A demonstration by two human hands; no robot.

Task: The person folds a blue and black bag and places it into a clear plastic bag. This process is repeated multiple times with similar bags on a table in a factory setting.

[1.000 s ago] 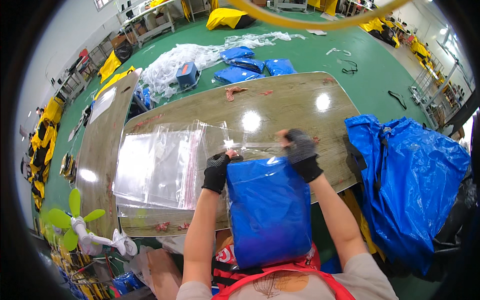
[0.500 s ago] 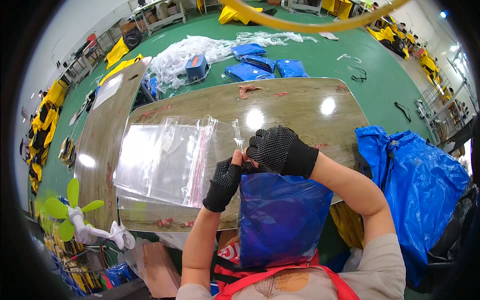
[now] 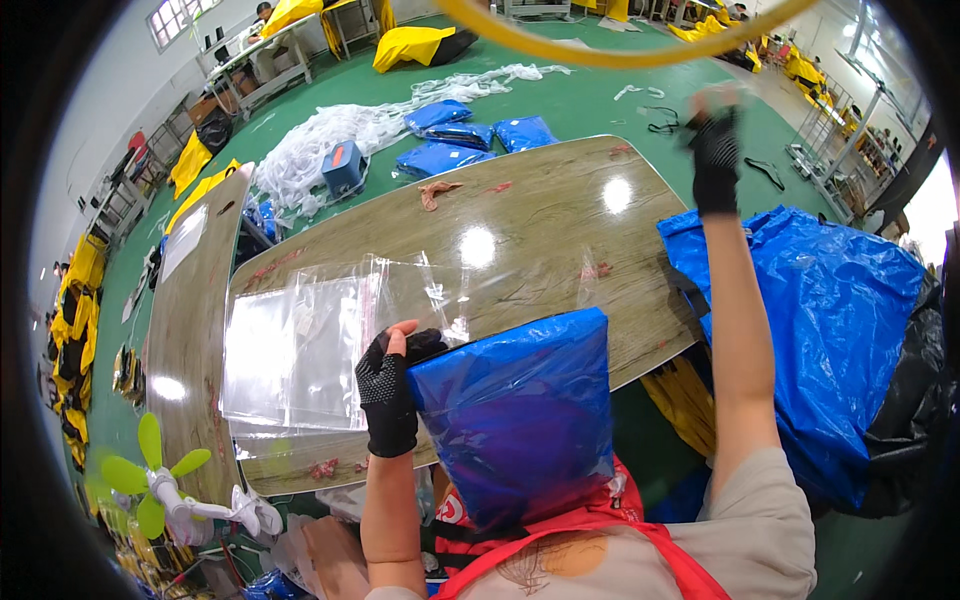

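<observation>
A plastic-wrapped blue package leans against my front at the table's near edge, its clear film glossy and creased. My left hand, in a black dotted fingerless glove, is closed on its upper left corner, next to a dark patch there. My right hand, gloved the same way, is raised far out to the right above the floor. Its fingers are smeared by motion, so whether they hold anything cannot be seen. Flat clear plastic bags lie overlapping on the table, left of the package.
The wood-patterned table has pinkish scraps on it. A large blue sheet bundle stands at its right end. Beyond it, blue packages, a white tangled heap and a blue box lie on the green floor. A green-bladed fan is at left.
My right hand has left the package's top edge and swung up and far to the right. My left hand still grips the package, which now tilts. The whole view has shifted.
</observation>
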